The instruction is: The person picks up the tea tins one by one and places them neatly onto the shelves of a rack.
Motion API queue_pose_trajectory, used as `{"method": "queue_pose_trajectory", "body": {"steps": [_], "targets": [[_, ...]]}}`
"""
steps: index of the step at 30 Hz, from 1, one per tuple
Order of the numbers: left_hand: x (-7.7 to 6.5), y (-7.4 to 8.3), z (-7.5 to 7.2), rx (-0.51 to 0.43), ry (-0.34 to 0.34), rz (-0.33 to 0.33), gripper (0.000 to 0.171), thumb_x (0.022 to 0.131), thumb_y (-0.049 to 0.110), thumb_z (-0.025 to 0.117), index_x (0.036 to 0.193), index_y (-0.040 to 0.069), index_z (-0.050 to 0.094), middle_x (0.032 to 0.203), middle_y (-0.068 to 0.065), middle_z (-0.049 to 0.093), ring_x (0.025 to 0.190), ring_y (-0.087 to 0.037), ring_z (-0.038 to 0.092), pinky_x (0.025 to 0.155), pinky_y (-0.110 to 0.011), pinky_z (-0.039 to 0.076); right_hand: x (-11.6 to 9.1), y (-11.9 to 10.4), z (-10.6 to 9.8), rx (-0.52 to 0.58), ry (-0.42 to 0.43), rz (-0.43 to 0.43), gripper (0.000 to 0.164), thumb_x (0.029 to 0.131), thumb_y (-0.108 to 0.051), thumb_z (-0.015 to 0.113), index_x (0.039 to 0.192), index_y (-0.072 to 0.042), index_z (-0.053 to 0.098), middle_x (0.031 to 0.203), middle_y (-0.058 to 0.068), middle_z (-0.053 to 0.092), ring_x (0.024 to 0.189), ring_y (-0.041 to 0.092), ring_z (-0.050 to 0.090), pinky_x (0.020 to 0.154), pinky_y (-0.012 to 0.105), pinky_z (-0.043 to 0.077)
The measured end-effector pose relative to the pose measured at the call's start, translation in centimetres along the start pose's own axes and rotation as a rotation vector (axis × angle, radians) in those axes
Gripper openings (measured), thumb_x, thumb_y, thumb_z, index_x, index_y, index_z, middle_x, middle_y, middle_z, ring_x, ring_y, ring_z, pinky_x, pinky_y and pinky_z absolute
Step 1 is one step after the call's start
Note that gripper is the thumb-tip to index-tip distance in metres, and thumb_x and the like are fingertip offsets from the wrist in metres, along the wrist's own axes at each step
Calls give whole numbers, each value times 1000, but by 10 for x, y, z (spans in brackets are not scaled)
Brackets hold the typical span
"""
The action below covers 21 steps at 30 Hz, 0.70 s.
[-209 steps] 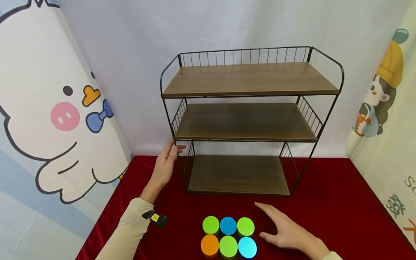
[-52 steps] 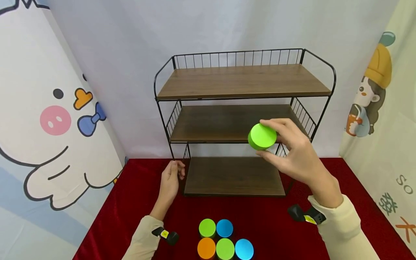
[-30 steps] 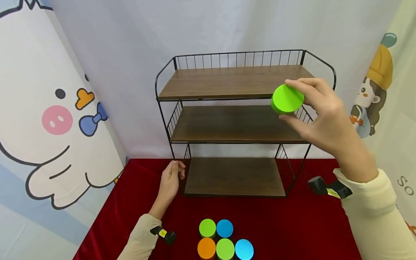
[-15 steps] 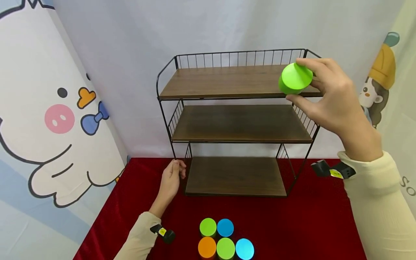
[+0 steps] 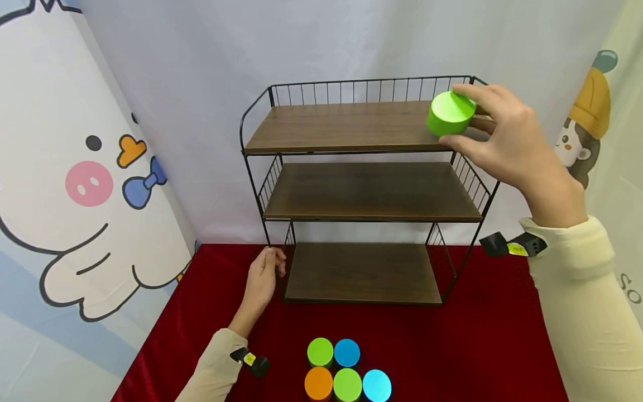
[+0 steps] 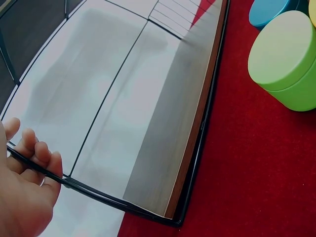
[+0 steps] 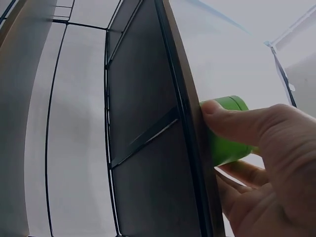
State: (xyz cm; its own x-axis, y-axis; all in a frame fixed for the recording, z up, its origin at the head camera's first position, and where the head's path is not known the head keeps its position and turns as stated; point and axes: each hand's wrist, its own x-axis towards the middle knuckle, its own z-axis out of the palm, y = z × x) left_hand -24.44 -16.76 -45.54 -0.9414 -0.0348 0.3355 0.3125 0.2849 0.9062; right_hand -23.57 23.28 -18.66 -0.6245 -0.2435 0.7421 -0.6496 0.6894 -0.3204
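My right hand (image 5: 507, 131) pinches a light green round lidded container (image 5: 449, 114) between thumb and fingers, at the right end of the top shelf (image 5: 346, 127). In the right wrist view the green container (image 7: 228, 143) is upright against the board's front edge; whether its base touches the wood I cannot tell. My left hand (image 5: 261, 276) holds the left front post of the black wire shelf rack, low down. The left wrist view shows the left hand's fingers (image 6: 42, 153) curled round the black bar (image 6: 94, 196).
Several similar containers stand on the red cloth (image 5: 482, 340): green (image 5: 320, 352), blue (image 5: 346, 353), orange (image 5: 318, 383), another green (image 5: 348, 384) and light blue (image 5: 377, 385). The rack's middle shelf (image 5: 372, 191) and bottom shelf (image 5: 363, 273) are bare. A wire rail runs behind the top shelf.
My right hand has taken the back-right green container from the cloth and raised it to the top shelf, lately shifting slightly left and up. My left hand has slid down the post.
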Motion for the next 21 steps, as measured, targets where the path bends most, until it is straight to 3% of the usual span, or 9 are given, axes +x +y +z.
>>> {"method": "queue_pose_trajectory", "body": {"steps": [5,12,16,21], "targets": [[-7,25,-2,-12,-10,-12,37,114,10,30,102,-11,58,82,-31,56,74,-29,57,69,-22,49,1,2,-5,0,-67,61,71,83,3,83,147,-5,53,132,15,57,117,14,62,98,9,48],[1,-11,0,-23,0,-39,40,115,18,28,106,-5,60,85,-26,59,76,-24,57,70,-23,49,1,4,-9,-8,-128,108,69,87,-3,82,149,-7,52,139,16,57,117,23,66,96,7,47],[1,-14,0,-21,8,-17,40,115,22,29,105,-3,60,82,-20,58,74,-17,55,71,-24,49,4,5,-11,-16,-156,149,68,88,-8,83,148,-8,53,138,18,59,117,36,67,90,3,46],[0,-12,1,-41,11,-8,42,115,26,30,103,-2,60,80,-16,57,73,-15,54,71,-26,49,7,7,-13,-39,-197,220,68,89,-19,84,149,-13,51,134,21,63,116,43,66,81,-2,39]]}}
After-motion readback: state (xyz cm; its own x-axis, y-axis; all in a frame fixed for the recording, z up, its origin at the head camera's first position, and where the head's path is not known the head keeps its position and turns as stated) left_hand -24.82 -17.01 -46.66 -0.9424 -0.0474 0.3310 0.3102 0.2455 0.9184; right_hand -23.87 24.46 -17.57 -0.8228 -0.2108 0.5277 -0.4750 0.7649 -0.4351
